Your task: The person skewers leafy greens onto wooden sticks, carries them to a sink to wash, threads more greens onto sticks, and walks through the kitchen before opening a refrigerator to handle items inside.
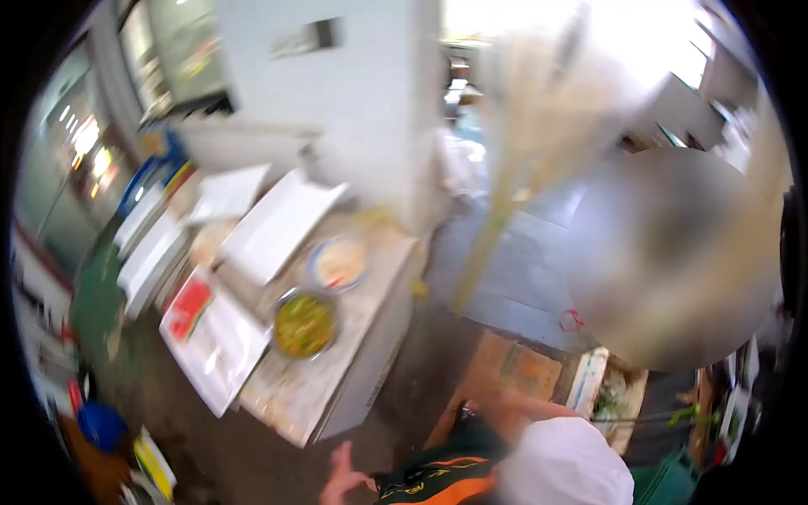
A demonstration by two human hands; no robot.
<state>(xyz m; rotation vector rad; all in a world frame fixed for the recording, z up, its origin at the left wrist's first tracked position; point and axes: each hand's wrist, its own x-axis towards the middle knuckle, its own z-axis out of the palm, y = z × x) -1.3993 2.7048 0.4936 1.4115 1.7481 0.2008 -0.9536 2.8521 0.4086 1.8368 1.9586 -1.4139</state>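
Observation:
At the bottom edge, my left hand [342,476] is spread with its fingers apart and nothing in it, below the near corner of a worn table [290,404]. My right hand [486,399] is smeared by motion in front of a flattened cardboard sheet [523,370]; its fingers cannot be made out. A bowl of green and yellow food [305,325] stands on the table beside a plate of pale food [338,263]. A white tray with a red label [215,337] overhangs the table's left side.
More white trays [282,227] lie at the back, others [154,257] to the left. A white wall [362,109] rises behind. Translucent curtain strips [513,151] hang at a doorway. A large blurred shape [673,261] covers the right. A blue object [101,425] is at lower left.

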